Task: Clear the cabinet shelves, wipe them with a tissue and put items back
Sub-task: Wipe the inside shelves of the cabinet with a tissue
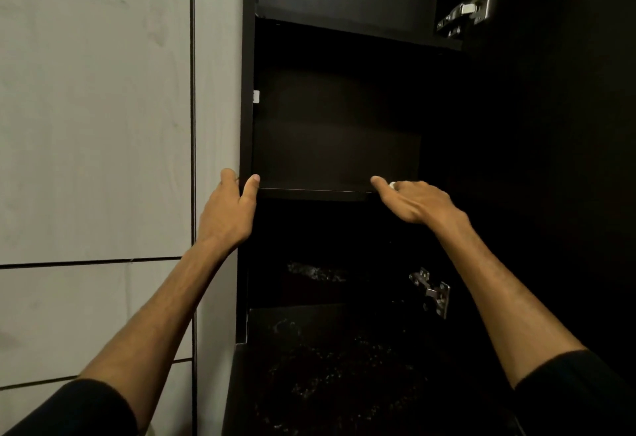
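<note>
- Gripping the cabinet's left side panel [248, 98], our left hand [230, 210] wraps its front edge, thumb on the inner face and fingers on the outer one; we judge it a brace.
- Reaching along the front lip of the middle shelf [337, 157], our right hand [413, 200] has its forefinger stretched toward nine o'clock, and a scrap of white, which we take for the tissue [392, 185], peeks from between the fingers, so that hand is closed round it.
- Looking at the shelf, we see it bare and dark; the upper shelf [358, 28] at twelve o'clock also shows nothing on it, so clearing seems done up here and wiping is the step in hand.
- Glancing to six o'clock, we see faint glints of something lying on the dark desk [337, 384] below, too dim to name.
- Noting two metal hinges, one hinge [468, 9] sits at one o'clock and the lower hinge [434, 293] at five o'clock, beside our right forearm.
- Weighing the risks: the tissue is small and mostly buried in the hand, so a hard sweep could tear it or leave knuckles rubbing the board; in this gloom the back corners may be missed; drawing the arm back carelessly could scrape it on the lower hinge.
</note>
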